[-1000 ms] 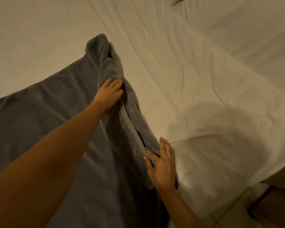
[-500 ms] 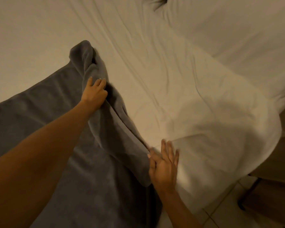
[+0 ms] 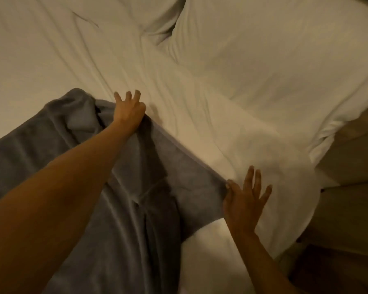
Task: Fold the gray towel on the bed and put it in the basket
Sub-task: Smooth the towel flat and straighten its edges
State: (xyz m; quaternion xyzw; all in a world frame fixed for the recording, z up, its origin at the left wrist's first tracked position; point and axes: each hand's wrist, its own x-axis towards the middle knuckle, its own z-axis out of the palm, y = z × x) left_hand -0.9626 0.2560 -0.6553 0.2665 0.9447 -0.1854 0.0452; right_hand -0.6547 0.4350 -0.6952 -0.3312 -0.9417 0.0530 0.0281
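Note:
The gray towel (image 3: 149,166) lies rumpled on the white bed sheet (image 3: 200,115), spreading to the lower left. Its hemmed right edge runs taut and straight between my two hands. My left hand (image 3: 129,109) holds the far end of that edge, fingers spread above the sheet. At the near corner of the edge, my right hand (image 3: 243,201) pinches the towel with the thumb while the other fingers fan out. A bunched fold of towel sits just left of my left hand. No basket is in view.
A white pillow (image 3: 274,60) lies at the upper right of the bed. The bed's right edge drops to a beige base (image 3: 348,166) and a dark floor (image 3: 338,272) at the lower right.
Both hands have taken the towel's folded-over edge and pulled it out to the right, so it now runs straight and flat. The view has shifted toward the pillow.

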